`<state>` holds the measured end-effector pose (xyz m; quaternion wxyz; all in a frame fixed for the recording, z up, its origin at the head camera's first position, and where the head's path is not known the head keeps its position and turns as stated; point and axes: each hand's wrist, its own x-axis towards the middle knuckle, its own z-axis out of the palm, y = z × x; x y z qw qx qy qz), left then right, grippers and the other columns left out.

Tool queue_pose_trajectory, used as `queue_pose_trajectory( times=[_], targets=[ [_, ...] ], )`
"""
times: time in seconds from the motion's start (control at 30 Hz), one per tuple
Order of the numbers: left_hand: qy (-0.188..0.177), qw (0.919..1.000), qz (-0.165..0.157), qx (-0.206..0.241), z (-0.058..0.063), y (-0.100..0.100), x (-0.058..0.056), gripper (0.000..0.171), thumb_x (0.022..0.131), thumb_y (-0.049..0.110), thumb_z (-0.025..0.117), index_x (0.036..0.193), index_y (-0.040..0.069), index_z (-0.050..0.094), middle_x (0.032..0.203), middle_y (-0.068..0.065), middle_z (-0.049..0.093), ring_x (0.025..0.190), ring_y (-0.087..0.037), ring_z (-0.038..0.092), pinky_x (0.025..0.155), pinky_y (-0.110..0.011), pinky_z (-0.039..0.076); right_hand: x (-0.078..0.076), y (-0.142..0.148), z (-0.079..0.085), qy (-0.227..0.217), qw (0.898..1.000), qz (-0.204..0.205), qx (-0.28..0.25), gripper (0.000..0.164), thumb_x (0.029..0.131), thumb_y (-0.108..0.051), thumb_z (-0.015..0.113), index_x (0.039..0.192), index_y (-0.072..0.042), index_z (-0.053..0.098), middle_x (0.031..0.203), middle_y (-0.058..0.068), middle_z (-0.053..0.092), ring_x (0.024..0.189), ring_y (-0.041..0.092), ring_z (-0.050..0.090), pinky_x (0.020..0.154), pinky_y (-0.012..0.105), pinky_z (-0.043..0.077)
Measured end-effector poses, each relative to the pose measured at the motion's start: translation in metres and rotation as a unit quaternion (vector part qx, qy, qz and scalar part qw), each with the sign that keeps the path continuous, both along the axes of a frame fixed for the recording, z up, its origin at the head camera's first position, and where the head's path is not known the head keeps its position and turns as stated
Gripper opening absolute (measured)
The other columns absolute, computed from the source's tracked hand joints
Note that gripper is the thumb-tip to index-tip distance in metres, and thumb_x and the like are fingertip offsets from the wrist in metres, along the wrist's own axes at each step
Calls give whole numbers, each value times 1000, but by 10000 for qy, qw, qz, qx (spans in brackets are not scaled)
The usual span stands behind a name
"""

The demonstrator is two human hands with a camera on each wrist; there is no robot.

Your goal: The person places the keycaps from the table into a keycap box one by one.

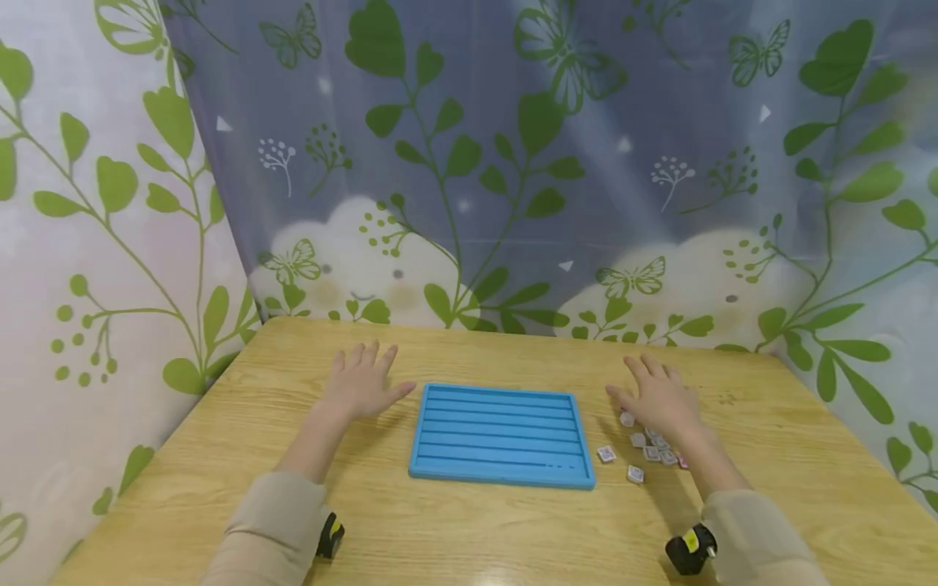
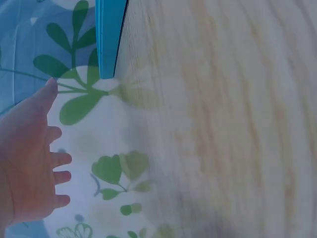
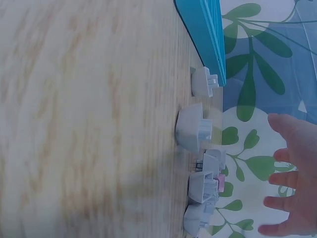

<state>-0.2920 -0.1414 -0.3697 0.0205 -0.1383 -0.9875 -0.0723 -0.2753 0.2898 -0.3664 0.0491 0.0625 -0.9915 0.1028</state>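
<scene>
A blue ridged tray (image 1: 502, 437) lies on the wooden table between the hands. Left of it, my left hand (image 1: 359, 387) is held out with fingers spread, grasping nothing. In the left wrist view that hand (image 2: 29, 158) shows its thumb raised apart from the fingers. My right hand (image 1: 659, 400) stretches over a loose group of small white keycaps (image 1: 652, 453), holding none of them. Seen from the right wrist, several keycaps (image 3: 189, 128) lie upside down with their stems showing, and the right hand (image 3: 297, 183) is beyond them. A bit of pink shows among the keycaps.
The pale wooden table (image 1: 469, 529) ends at a patterned curtain (image 1: 476, 163) of leaves and butterflies at the back and sides. A black device (image 1: 691, 549) sits by the right sleeve, another (image 1: 331, 535) by the left sleeve.
</scene>
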Motion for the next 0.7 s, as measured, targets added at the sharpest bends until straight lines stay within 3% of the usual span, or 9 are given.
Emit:
queue_pose_trajectory(
  times=[0.2,0.4,0.53,0.7],
  targets=[
    [-49,9995,-179,248,1,6,0,77,89,57,46,141,2,34,141,-24,35,130,-42,27,104,-60,18,2,1,2,242,9996,72,102,67,93,-48,47,134,5,41,134,31,38,117,55,35,83,69,35],
    [-212,9976,-471,463,-1,11,6,88,75,63,62,134,2,42,130,-19,45,119,-38,41,94,-55,36,2,4,1,118,9999,60,68,56,95,-36,48,132,6,43,133,33,37,117,55,35,87,68,32],
    [-279,9957,-691,552,-3,16,10,93,70,69,62,134,5,42,130,-16,44,117,-35,41,89,-53,40,2,6,0,-26,10000,37,21,54,95,-34,47,132,6,44,134,33,36,117,55,33,88,70,29],
    [-628,9907,-962,723,-4,21,18,95,68,66,66,137,6,40,132,-15,41,120,-34,38,91,-51,40,2,7,-2,-128,9999,-10,8,54,95,-34,46,131,6,44,134,34,35,118,55,31,87,71,28]
  ],
)
